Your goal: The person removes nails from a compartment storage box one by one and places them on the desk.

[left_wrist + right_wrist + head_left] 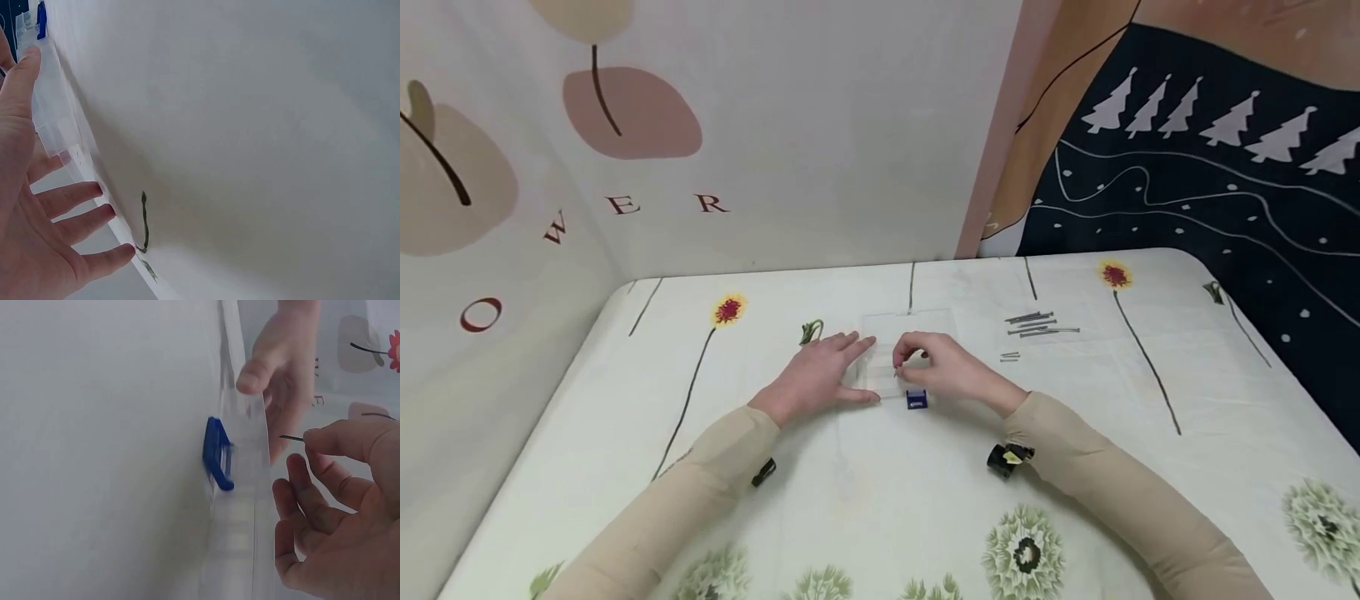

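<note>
A clear plastic box (910, 318) with a blue latch (917, 400) lies flat on the table. My left hand (820, 371) spreads its fingers along the box's left side, and the thumb touches its near left corner. Over the box, my right hand (943, 367) pinches a thin small nail (291, 438) between thumb and forefinger. The nail's narrow end points away from the fingertips, toward the left hand in the right wrist view. Part of the box is hidden under both hands in the head view.
To the right of the box lie several long nails (1033, 325) in a loose row. Closer to me are a few shorter nails (1010, 357). A flower-printed cloth (850, 517) covers the table, and a patterned curtain (835, 150) hangs behind it.
</note>
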`<state>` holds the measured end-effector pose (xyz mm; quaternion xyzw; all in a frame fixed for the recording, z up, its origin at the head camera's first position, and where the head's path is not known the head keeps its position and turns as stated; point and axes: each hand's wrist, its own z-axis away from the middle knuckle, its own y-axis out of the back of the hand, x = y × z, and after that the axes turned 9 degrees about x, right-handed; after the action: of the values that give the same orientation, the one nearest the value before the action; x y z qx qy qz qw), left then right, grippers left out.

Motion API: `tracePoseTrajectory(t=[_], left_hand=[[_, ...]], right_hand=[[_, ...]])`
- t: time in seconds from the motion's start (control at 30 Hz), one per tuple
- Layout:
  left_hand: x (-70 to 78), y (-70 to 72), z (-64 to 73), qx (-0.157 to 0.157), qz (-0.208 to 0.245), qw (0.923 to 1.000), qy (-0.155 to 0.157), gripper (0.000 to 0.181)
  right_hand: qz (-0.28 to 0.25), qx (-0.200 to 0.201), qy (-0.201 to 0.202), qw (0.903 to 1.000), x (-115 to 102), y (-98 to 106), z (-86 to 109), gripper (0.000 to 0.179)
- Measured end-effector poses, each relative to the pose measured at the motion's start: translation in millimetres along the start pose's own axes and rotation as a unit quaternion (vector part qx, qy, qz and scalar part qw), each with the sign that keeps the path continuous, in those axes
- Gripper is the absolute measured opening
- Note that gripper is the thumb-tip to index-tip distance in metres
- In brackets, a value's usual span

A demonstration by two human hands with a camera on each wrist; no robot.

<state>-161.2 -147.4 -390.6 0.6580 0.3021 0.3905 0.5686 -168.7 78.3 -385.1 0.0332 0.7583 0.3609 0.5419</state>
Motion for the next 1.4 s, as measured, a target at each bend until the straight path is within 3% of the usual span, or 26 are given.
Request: tracePoseTrajectory(t=[0.27,0.5,1.4], left_hand=[[0.3,-2.3,2.4,-0.007,0.003,0.9998,0.018,0.09],[0.7,-6.2,4.1,0.009,0.011,0.9999,0.006,0.09],[0.4,-1.2,3.1,0.01,0.015,0.9998,0.002,0.09]], right_hand=[[-0.015,0.031,-0.015,0.9993,9.4,17.1,13.8,0.003],[-0.021,0.065,-0.05,0.9964,26.7,39.3,30.2,0.004],[0.072,0.075,-0.07,0.9921,63.2,85.6,53.5,0.006]])
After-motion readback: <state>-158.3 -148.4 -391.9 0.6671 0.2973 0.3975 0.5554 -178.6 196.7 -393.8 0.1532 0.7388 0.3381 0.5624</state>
